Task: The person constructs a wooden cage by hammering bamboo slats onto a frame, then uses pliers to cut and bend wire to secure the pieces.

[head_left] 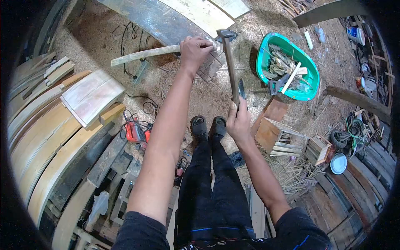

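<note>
My right hand [239, 121] is wrapped around the wooden handle of a hammer [231, 66]. The hammer's metal head is raised close to the bench end, just right of my left hand. Beside the handle, a dark, narrow, pointed piece [241, 88] sticks up from the same grip. My left hand [194, 52] is closed at the right end of a thin wooden strip [146, 54], which reaches out to the left. That hand is over the end of a worn grey workbench [156, 26], with its fingertips bunched near the hammer head.
A green tub [314, 89] of wood scraps and a handsaw [276, 85] stands at right. Curved boards [46, 146] are stacked at left, near a red power tool [135, 131]. Cables [123, 50] lie on the sawdust floor. A wooden crate [271, 132] sits right of my feet.
</note>
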Demonstrator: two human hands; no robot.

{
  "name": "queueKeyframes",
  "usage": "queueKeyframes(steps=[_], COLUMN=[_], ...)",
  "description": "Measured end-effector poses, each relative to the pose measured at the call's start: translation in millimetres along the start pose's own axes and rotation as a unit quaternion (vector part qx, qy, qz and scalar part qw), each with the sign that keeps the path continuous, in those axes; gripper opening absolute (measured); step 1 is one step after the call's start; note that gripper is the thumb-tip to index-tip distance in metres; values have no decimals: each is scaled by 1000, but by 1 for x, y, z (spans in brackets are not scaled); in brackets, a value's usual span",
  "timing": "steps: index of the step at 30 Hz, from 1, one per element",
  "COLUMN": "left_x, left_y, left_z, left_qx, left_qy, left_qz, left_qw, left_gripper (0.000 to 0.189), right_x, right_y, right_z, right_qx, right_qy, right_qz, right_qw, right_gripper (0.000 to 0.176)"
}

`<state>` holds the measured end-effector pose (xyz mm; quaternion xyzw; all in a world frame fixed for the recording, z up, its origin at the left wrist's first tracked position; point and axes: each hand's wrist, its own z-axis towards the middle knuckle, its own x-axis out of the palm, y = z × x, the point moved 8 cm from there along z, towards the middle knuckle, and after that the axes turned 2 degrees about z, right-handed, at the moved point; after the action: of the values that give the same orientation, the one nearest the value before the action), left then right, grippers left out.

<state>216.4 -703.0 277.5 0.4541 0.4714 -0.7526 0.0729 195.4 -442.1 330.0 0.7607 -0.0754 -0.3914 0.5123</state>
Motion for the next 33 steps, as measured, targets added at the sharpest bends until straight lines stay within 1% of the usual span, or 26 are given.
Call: queueKeyframes(steps=[2, 4, 5, 8, 11, 14, 17, 20, 23, 26, 27, 30, 33], left_x=[-1, 0, -2, -1, 1, 0, -2, 8, 5, -1, -4, -13, -13], left_y=[2, 6, 4, -1, 3, 1, -2, 10, 10, 14, 13, 3, -8], left_z=[2, 3, 6, 1, 3, 4, 0, -1, -4, 0, 1, 3, 0], left_qx=[0, 1, 6, 8, -2, -5, -4, 24, 96, 71, 66, 51, 134], left_qy=[-5, -6, -11, -9, 4, 9, 2, 15, 26, 37, 42, 68, 90], left_qz=[-12, -36, -29, -7, 20, 9, -6, -37, -57, -113, -87, -29, -38], left_qw=[1000, 999, 999, 1000, 1000, 1000, 1000, 999, 993, 990, 993, 996, 986], left_gripper=[12, 12, 12, 14, 13, 14, 14, 17, 28, 34, 34, 30, 31], right_x=[8, 3, 3, -4, 10, 2, -3, 0, -8, -22, -26, -31, -39], right_y=[-13, -13, -11, 2, -15, -7, 3, -9, -25, -28, -30, -35, -27], right_z=[4, 4, 6, -1, 3, -1, -5, -5, -14, -23, -24, -22, -9], right_qx=[38, 34, 30, -31, 14, 2, -1, 44, 60, 66, 69, 109, 77], right_qy=[33, 29, 28, -28, 33, -3, -10, 6, -41, -69, -78, -59, -74], right_qz=[-61, -33, -19, 13, -88, 8, 28, 11, 25, 29, 29, 49, 61], right_qw=[997, 998, 999, 999, 995, 1000, 1000, 999, 997, 995, 994, 991, 992], right_gripper=[24, 23, 23, 25, 27, 28, 28, 27, 26, 25, 24, 24, 24])
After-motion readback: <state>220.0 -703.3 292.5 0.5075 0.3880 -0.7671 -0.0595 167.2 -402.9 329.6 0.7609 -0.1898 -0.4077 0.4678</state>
